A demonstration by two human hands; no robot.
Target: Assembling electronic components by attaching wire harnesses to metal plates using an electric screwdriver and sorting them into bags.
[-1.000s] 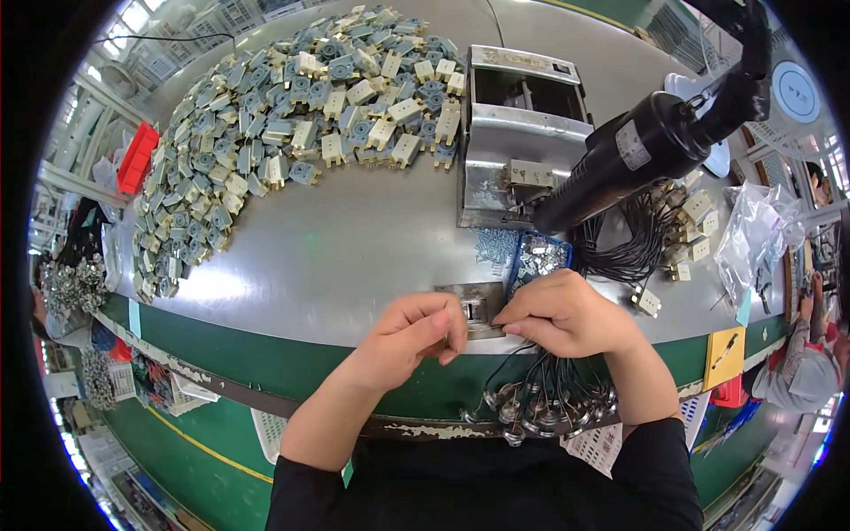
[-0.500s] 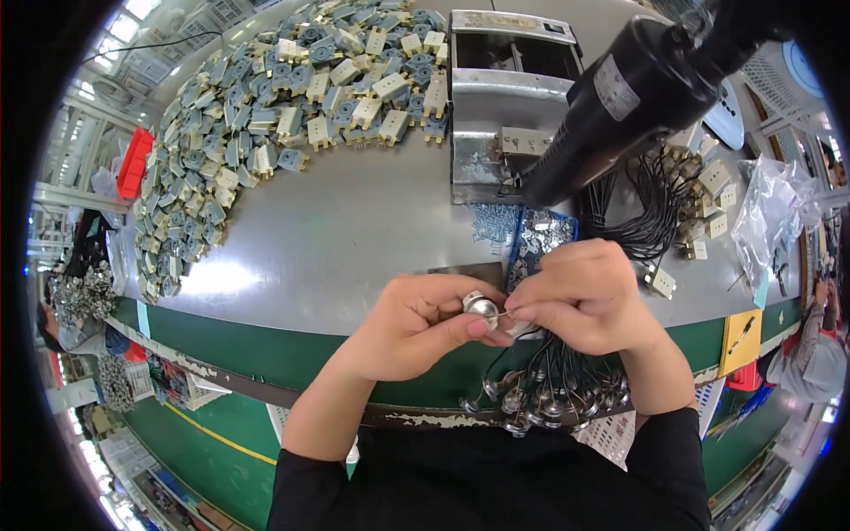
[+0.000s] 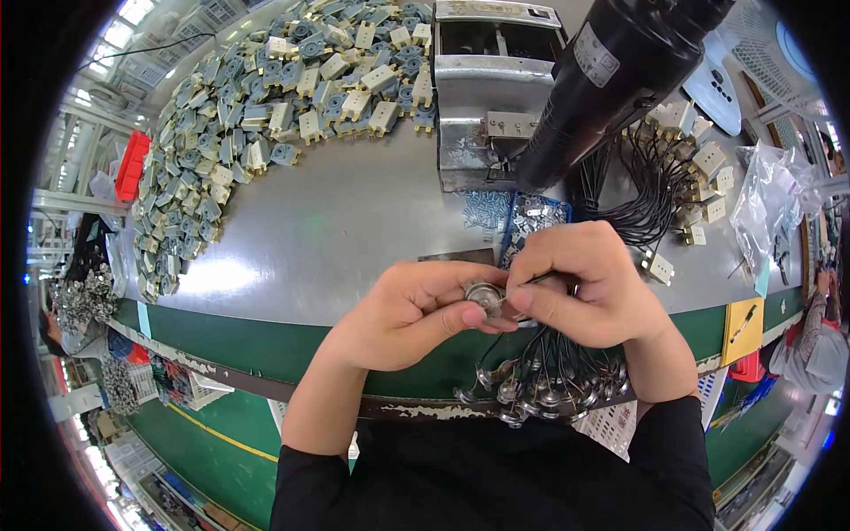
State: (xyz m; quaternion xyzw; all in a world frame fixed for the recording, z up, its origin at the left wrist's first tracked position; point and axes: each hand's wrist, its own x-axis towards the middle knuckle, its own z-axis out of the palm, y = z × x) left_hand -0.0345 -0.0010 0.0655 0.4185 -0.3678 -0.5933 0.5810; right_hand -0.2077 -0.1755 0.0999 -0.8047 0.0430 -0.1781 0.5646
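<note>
Both the left hand and right hand pinch one small round metal part, with finished wired ones hanging near and many loose wires waiting far right.

Grey worktop with green front edge; green floor lower left; bright ceiling lights upper left.

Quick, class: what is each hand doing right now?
Left hand: closed on a small round metal part.
Right hand: closed, pinching the same part.

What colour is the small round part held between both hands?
Silvery metal; the small round part shows best in the head view, between the left hand and right hand.
</note>
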